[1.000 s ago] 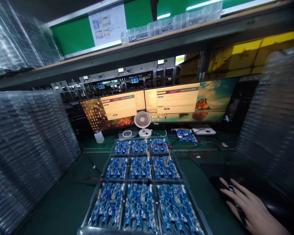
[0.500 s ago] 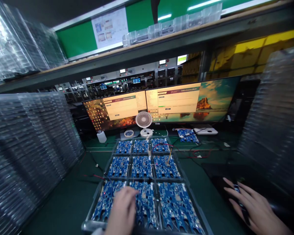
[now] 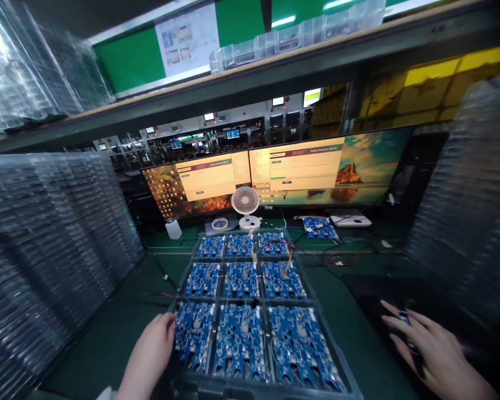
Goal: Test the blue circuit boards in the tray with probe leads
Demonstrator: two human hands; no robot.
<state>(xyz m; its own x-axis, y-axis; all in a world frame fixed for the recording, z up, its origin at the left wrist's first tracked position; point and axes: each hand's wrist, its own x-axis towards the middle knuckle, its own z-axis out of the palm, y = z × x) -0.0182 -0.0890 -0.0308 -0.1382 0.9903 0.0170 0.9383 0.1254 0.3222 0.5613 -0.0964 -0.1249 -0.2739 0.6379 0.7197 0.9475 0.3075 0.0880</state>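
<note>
At the bench's middle, tray (image 3: 250, 388): clear, with nine pockets in three rows, standing on the green bench top (image 3: 116, 339).
Boards: a blue circuit board lies in every pocket, so none is left to fill; the near-left board (image 3: 194, 333) is at the fingertips.
Wires: a red lead (image 3: 275, 245) and a probe (image 3: 289, 260) run to the far and middle rows; a red light glows at the near-left board's corner.
Left hand (image 3: 150, 350): loosely curled, fingertips on the near-left board's left edge; whether it grips, I cannot tell.
Right hand (image 3: 433, 355): fingers spread flat over a dark mouse (image 3: 405, 321), resting on it and not clamped.
Progress: likely all loaded; which boards are finished does not show.
Monitors (image 3: 316, 166): dialog windows up, text too small to read.
Sides: tall stacks of clear trays (image 3: 45, 250) left and right.
</note>
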